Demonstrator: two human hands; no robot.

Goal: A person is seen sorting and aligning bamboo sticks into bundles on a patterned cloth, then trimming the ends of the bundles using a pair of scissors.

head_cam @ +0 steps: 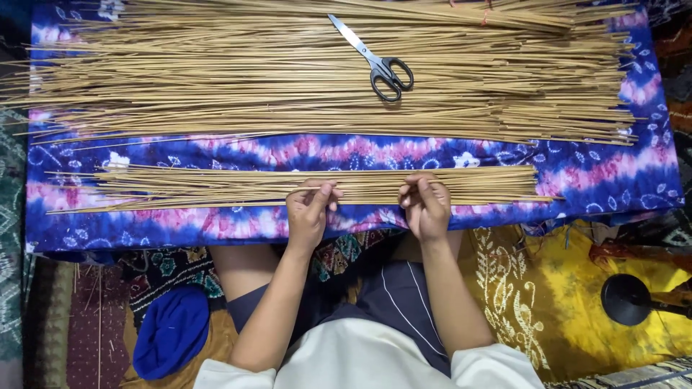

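Left hand [308, 212] pinches one thin stick [180, 189] off the near bundle [461, 186] on the tie-dyed cloth [360, 153]; right hand [425, 207] curls closed on that bundle. Scissors [378, 61] lie far, atop the big pile [216, 72]. Risk: a hard pinch could snap the stick.

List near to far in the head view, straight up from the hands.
Left hand and right hand → small row of thin sticks → bare band of tie-dye cloth → large spread of sticks, with the scissors lying on it.
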